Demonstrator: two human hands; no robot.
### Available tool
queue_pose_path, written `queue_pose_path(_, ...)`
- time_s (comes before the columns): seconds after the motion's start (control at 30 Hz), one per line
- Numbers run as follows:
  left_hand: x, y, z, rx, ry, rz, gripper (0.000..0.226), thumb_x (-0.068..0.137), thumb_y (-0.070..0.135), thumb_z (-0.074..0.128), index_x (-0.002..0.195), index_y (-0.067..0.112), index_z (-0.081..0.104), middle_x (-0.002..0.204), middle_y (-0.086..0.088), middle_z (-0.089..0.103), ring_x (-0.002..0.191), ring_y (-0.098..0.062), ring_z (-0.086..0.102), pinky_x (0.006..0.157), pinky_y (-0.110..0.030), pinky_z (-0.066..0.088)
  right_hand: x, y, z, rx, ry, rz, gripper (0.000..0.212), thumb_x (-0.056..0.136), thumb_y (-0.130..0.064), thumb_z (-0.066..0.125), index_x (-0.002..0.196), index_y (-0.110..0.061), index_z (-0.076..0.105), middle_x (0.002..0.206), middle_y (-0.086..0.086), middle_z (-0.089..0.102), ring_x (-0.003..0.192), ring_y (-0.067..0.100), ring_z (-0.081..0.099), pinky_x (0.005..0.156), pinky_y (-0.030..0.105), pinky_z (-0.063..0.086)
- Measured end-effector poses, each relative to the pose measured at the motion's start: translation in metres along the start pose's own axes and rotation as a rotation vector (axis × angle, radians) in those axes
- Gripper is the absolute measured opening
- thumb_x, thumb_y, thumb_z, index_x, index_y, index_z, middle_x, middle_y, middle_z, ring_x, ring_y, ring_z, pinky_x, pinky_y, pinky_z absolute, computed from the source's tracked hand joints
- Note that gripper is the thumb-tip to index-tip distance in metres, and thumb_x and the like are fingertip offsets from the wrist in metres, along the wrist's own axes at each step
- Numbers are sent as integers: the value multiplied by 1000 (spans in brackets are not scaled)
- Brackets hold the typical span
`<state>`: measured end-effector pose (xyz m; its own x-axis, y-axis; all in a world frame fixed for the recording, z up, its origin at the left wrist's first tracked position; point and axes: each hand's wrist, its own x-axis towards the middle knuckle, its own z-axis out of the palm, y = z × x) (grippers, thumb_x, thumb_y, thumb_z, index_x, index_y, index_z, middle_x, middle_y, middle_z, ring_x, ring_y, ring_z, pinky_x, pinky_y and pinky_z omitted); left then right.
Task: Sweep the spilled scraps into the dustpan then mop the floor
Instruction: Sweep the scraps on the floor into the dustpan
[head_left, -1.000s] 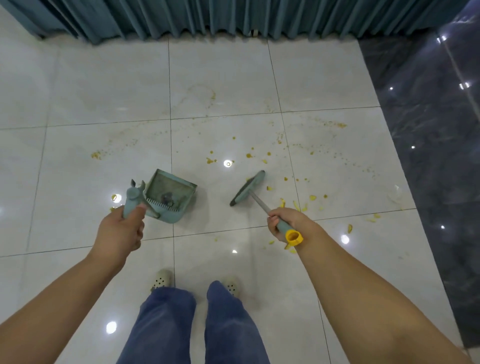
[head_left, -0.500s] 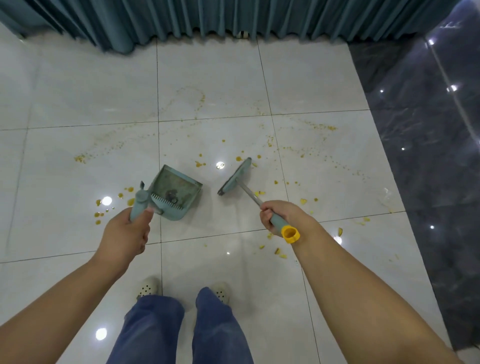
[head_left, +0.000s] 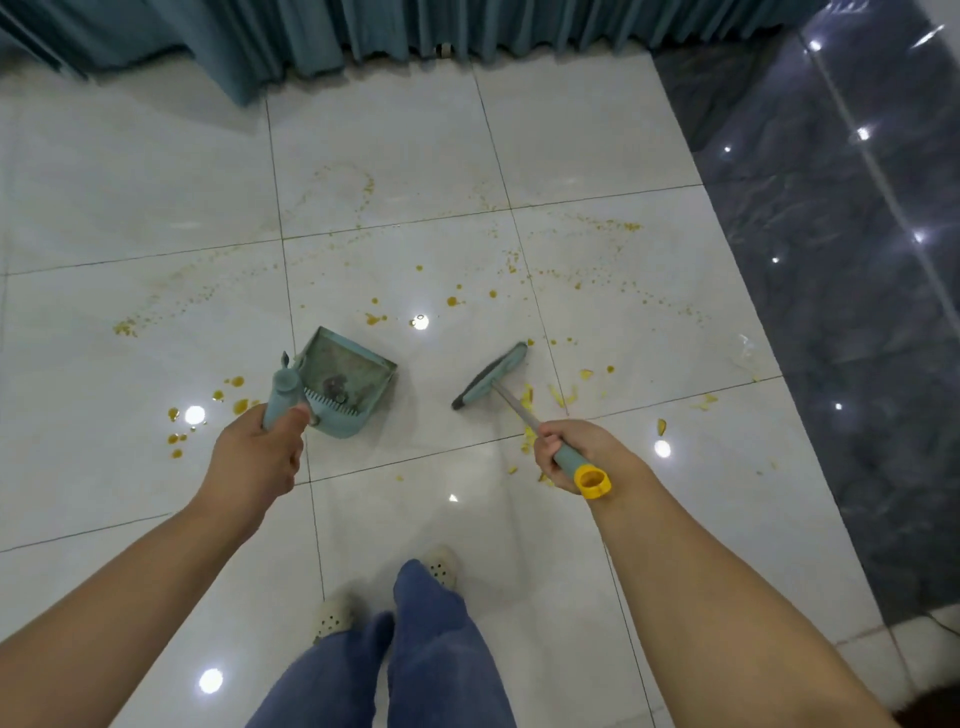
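Observation:
My left hand (head_left: 257, 454) grips the teal handle of a dustpan (head_left: 348, 382) whose open tray faces away from me on the white tile floor, with a little dark debris inside. My right hand (head_left: 574, 452) grips a broom handle with a yellow end cap (head_left: 594, 482). The teal broom head (head_left: 491, 375) rests on the floor right of the dustpan, a gap between them. Yellow scraps (head_left: 558, 395) lie just right of the broom head. More orange bits (head_left: 231, 397) lie left of the dustpan, and fine trails (head_left: 597, 226) spread farther out.
Teal curtains (head_left: 415, 26) hang along the far edge of the white tiles (head_left: 389, 145). A dark marble floor strip (head_left: 841, 312) runs down the right side. My legs in blue trousers and pale clogs (head_left: 441, 564) stand at the bottom centre.
The broom head has swung right, away from the dustpan, widening the gap. The dustpan stays in my left hand, about where it was.

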<state>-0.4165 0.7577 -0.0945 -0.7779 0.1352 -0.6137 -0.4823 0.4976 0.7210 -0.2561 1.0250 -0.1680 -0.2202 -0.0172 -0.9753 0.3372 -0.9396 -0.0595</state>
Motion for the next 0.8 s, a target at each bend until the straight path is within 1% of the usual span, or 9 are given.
queue_pose_path(0.2,-16,-14,-16,42,-52,11,26,95,23,49,71,14,43,61,-5,38,48,-16,30,30,-14,28,-37,52,-41,17,102,-41,19,98,-4,37,80,-5,40,36,5,36,21,9,37,25,11,34)
queue_pose_path(0.27,-21,-22,-25,53,-73,19,26,94,24,50,71,14,43,61,-5,38,48,-15,31,33,-17,29,-43,70,-51,-27,157,-64,19,98,-4,38,79,-5,40,35,5,37,19,9,35,26,10,33)
queue_pose_path(0.33,-27,-31,-38,69,-83,26,26,94,25,50,72,14,44,61,-5,39,49,-14,32,37,-17,29,-46,93,-61,-65,225,-86,18,98,-2,39,79,-5,40,42,7,38,19,9,35,25,10,33)
queue_pose_path(0.37,-29,-36,-47,62,-87,29,26,94,25,51,72,15,44,61,-5,39,48,-14,31,36,-16,28,-47,106,-66,-86,252,-94,18,97,-1,41,79,-5,40,47,7,38,19,9,35,25,10,33)
queue_pose_path(0.4,-32,-40,-56,49,-92,30,25,94,24,51,72,15,43,61,-4,38,48,-14,30,35,-15,27,-48,120,-70,-113,268,-97,18,96,0,42,79,-6,40,47,7,38,19,9,34,26,10,32)
queue_pose_path(0.47,-37,-49,-75,38,-98,29,25,95,23,51,72,15,43,61,-3,37,47,-15,29,31,-14,25,-52,148,-74,-197,288,-84,18,95,1,44,78,-5,41,39,5,38,21,8,34,26,10,31)
queue_pose_path(0.57,-47,-63,-105,35,-90,36,25,94,24,52,72,15,44,62,-3,37,48,-16,29,31,-15,26,-59,186,-68,-311,272,-61,16,94,0,47,78,-4,44,37,4,39,24,9,33,27,10,31)
queue_pose_path(0.67,-57,-78,-133,35,-78,49,26,94,27,53,71,15,46,62,-3,39,49,-14,31,36,-15,27,-56,223,-49,-420,213,-10,19,93,-1,46,75,-7,45,40,4,40,26,9,34,29,10,30)
queue_pose_path(0.8,-66,-98,-160,72,-72,47,26,94,24,53,70,14,46,61,-5,38,48,-15,29,34,-12,26,-43,267,-18,-565,156,41,23,92,0,44,70,-8,44,52,5,40,30,9,35,30,12,30)
